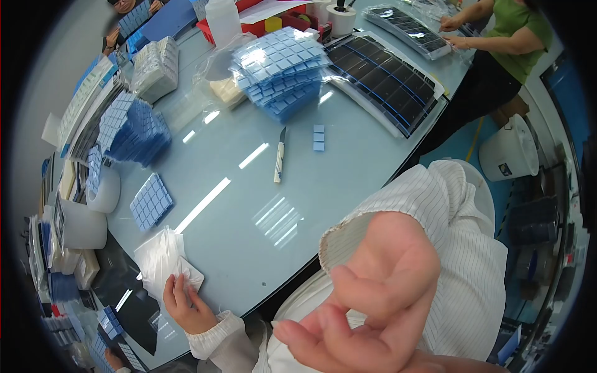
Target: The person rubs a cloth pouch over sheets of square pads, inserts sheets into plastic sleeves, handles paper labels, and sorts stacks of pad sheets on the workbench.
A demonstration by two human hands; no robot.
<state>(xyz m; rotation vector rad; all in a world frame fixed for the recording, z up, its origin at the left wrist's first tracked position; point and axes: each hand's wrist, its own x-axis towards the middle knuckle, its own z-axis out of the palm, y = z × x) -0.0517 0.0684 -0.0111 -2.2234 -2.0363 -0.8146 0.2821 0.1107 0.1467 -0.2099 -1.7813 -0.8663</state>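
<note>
My left hand point(188, 306) rests on a stack of thin white plastic bags point(160, 258) at the table's lower left edge, its fingers slightly apart. Close to the camera, my right hand point(385, 286) is raised over my lap with its fingers curled in and nothing visible in them. A sheet of blue square pads point(151, 202) lies just beyond the bags. Mid-table are a cutter knife point(280, 155) with a white handle and, to its right, a short strip of blue pads point(318, 138).
A tall stack of blue pads point(280, 71) stands at the back, beside black panels point(382, 81). More blue pads point(130, 130) and a wrapped bundle point(154, 68) line the left. A co-worker point(516, 37) handles a panel at back right. A white bucket point(509, 149) stands on the floor.
</note>
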